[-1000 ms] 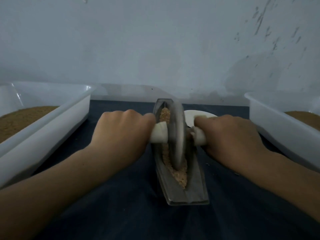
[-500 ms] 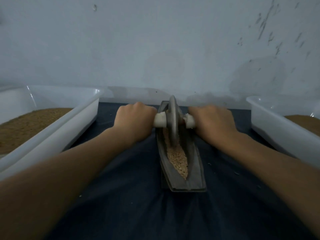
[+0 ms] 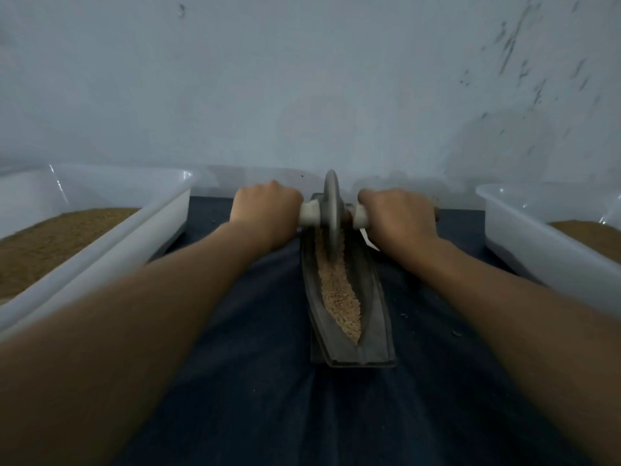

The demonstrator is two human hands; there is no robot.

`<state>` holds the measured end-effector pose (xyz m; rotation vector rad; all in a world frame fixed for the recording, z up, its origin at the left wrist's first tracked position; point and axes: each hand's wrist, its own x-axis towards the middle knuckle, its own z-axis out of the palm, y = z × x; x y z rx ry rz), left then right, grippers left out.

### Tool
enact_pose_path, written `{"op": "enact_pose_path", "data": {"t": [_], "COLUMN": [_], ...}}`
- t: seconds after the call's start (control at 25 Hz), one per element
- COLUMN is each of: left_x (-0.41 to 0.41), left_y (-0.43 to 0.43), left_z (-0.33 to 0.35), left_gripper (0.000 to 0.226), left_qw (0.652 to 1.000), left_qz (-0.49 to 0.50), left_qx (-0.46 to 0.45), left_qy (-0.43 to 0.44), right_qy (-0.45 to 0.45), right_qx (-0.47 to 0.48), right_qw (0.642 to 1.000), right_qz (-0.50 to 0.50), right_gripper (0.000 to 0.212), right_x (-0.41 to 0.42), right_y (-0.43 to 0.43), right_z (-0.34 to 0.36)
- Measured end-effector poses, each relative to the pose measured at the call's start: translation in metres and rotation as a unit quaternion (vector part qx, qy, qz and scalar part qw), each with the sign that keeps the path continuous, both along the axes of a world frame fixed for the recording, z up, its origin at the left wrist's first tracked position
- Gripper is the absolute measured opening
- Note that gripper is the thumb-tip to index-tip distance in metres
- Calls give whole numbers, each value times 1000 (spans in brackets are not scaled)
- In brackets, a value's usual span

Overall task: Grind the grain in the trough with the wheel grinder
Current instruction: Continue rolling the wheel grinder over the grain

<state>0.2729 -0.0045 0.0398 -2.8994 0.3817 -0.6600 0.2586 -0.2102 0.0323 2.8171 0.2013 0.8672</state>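
Two grips on wheel grinder (image 3: 331,210): left hand (image 3: 267,213), right hand (image 3: 398,216).

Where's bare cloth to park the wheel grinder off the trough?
Best: dark cloth at the near end of the trough, between the forearms. Narrower strips: trough to left tub, trough to right tub; forearms overhang both. Crowded: far end, where left hand and right hand grip the wheel grinder.
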Motion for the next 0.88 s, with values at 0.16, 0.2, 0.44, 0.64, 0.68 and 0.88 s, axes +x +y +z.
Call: {"op": "enact_pose_path", "data": {"t": [0.16, 0.2, 0.44, 0.64, 0.68, 0.88], "left_x": [-39, -41, 14, -10, -26, -37], "left_y": [28, 31, 7, 19, 23, 24], "left_z": [-31, -29, -10, -14, -20, -20], "left_gripper": [35, 43, 12, 6, 19, 37], "left_qw": [987, 977, 999, 999, 994, 981], "left_qz": [-89, -114, 0, -41, -68, -97], "left_qx": [33, 47, -18, -19, 12, 87], "left_qy": [-130, -173, -37, -19, -83, -141], "right_qy": [-38, -43, -63, -5, -24, -55], "right_qx": [-63, -63, -37, -49, -51, -51], "right_qw": [996, 995, 997, 997, 996, 996], "right_qz": [59, 62, 0, 51, 72, 57], "right_gripper": [27, 30, 14, 16, 20, 29], "right_x": [-47, -52, 9, -14, -32, -52], "right_y": [-18, -23, 4, -7, -14, -25], "right_z": [-18, -22, 1, -1, -11, -24]}}
